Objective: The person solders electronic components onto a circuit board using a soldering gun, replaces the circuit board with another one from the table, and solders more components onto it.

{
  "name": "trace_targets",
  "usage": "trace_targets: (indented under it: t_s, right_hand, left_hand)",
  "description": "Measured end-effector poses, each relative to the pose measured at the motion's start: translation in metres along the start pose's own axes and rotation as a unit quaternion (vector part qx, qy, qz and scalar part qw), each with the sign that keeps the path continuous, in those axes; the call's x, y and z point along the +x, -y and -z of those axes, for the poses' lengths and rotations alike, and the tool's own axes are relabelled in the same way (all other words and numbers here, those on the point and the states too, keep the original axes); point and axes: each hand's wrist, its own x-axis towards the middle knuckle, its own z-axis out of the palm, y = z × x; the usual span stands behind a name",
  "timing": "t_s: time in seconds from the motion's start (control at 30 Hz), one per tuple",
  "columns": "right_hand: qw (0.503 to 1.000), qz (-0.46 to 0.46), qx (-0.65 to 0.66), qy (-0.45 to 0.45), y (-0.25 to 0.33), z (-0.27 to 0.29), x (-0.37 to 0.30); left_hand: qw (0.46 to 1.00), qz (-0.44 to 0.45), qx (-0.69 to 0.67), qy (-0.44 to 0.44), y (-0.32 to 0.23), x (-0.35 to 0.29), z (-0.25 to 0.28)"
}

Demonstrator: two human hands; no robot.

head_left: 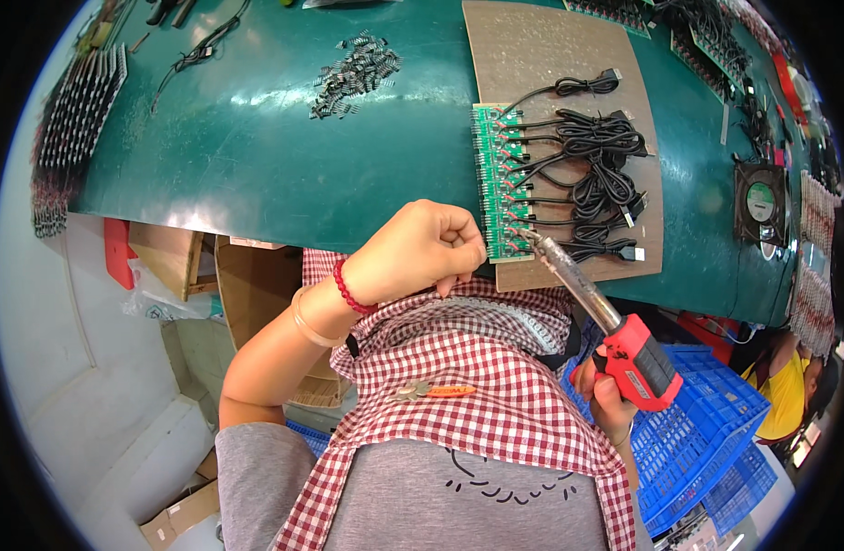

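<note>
The soldering iron (613,321) slanted across the right of the frame, below mid-height, its tip at the lower end of a green circuit-board panel (496,188). It looked stiff and fairly light, with most of its weight probably in the handle (644,363). The scorched metal barrel (578,283) was likely hot, so the smooth red and dark grey handle was the safe place to hold. The right grip (610,395) was closed around it, fingers curled on its left side.

The panel, long and narrow, lay just right of the frame's centre. It seemed light, rigid and rather fragile, best taken by its bare ends: thin pins lined its left edge and short red wires ran along its face. The black USB cables (601,138) on its right looked soft but springy, coiled in bundles that could tug at the joints.

The left grip (427,243) was folded loosely beside the panel's lower left edge; I could not tell whether it pinched anything.

Beneath was a brown backing board (555,46) on the green worktop (229,147), with a heap of small metal-legged parts (356,75) at upper centre.
</note>
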Motion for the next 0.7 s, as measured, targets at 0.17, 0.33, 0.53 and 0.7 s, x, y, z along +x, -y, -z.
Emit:
trace_targets:
  t_s: [0.17,0.33,0.53,0.7]
  right_hand:
    - [0.992,-0.046,-0.118,-0.01,-0.014,0.014,-0.015]
    - [0.977,-0.058,-0.2,-0.05,-0.017,0.013,-0.014]
    - [0.984,-0.054,-0.159,-0.051,-0.016,0.012,-0.012]
    - [0.977,-0.056,-0.206,-0.014,-0.014,0.014,-0.009]
  left_hand:
    - [0.999,0.021,-0.014,0.03,-0.004,0.003,0.004]
    - [0.999,0.025,-0.026,0.025,-0.004,0.003,0.002]
    - [0.999,0.024,-0.031,0.015,-0.003,0.002,0.0]
    - [0.999,0.025,-0.024,0.008,-0.004,0.002,-0.001]
